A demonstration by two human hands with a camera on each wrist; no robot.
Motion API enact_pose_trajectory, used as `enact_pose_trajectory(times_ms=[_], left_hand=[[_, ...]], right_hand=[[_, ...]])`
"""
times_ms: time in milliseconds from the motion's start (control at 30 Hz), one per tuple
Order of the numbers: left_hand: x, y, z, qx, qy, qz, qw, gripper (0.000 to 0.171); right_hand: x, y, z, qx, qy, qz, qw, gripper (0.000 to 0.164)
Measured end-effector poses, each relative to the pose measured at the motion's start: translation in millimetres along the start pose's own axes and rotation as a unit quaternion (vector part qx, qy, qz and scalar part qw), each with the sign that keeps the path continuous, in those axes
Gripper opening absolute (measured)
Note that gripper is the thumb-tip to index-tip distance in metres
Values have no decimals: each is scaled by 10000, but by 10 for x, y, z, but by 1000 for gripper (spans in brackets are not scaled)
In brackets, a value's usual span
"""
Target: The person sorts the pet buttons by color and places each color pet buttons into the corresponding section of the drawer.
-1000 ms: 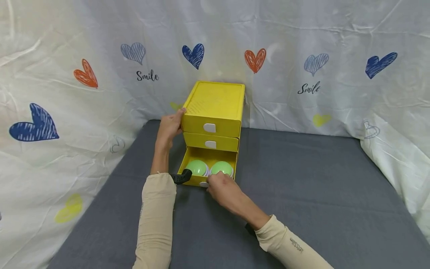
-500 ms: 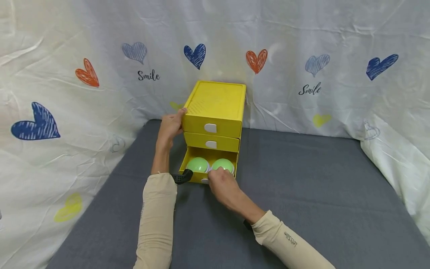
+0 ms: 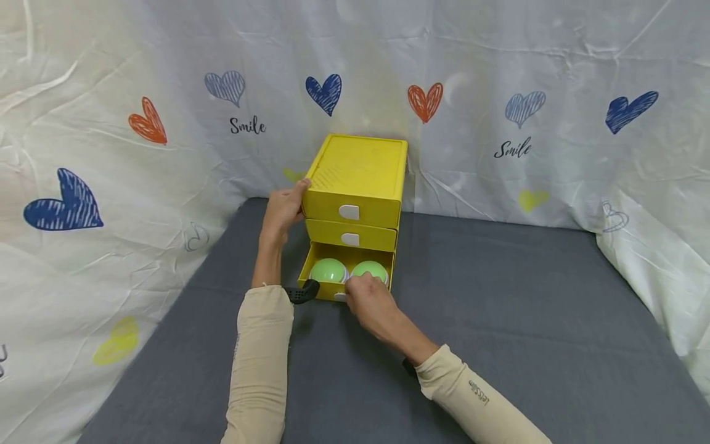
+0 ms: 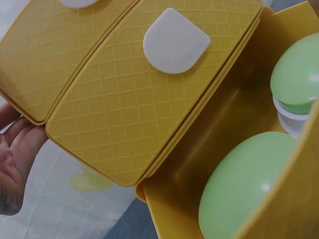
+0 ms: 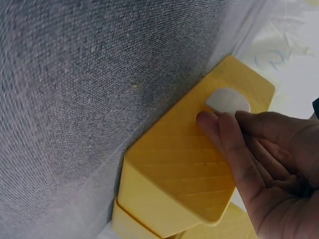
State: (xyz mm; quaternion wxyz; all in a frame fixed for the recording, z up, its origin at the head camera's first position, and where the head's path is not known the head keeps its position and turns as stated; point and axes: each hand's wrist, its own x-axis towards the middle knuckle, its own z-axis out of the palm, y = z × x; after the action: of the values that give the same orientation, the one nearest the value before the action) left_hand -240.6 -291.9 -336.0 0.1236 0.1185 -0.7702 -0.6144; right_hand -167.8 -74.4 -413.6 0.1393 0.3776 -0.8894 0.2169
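A yellow drawer cabinet [image 3: 357,163] stands at the back of the table, its two upper drawers shut. The bottom drawer [image 3: 318,251] is pulled out and holds two green domed objects with pale rims, the left dome [image 3: 327,271] and the right dome [image 3: 370,269]. My left hand [image 3: 283,211] presses on the cabinet's left side, thumb by the top front corner and fingers along the side edge. With thumb and fingers, my right hand [image 3: 373,306] pinches the white handle [image 5: 228,100] of the bottom drawer. In the head view this hand overlaps part of the right dome.
A dark grey cloth [image 3: 499,327] covers the table. Behind and to the left hangs a pale curtain [image 3: 466,49] printed with hearts. A black strap piece [image 3: 302,291] on the left wrist juts out before the drawer's left front corner.
The bottom drawer has slid a little inward, mostly during the first half second, with my right hand moving along at its handle. My left hand keeps its place on the cabinet.
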Motion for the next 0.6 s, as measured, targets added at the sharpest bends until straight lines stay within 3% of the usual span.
enact_pose_trajectory(times_ms=[300,600], left_hand=[[25,-16,16,128,41,-131,9998,65],[12,-18,-3,61,39,-71,9999,63]], right_hand=[[71,71,-1,252,-41,139,9996,38],[142,104,27,127,68,132,9998,38]])
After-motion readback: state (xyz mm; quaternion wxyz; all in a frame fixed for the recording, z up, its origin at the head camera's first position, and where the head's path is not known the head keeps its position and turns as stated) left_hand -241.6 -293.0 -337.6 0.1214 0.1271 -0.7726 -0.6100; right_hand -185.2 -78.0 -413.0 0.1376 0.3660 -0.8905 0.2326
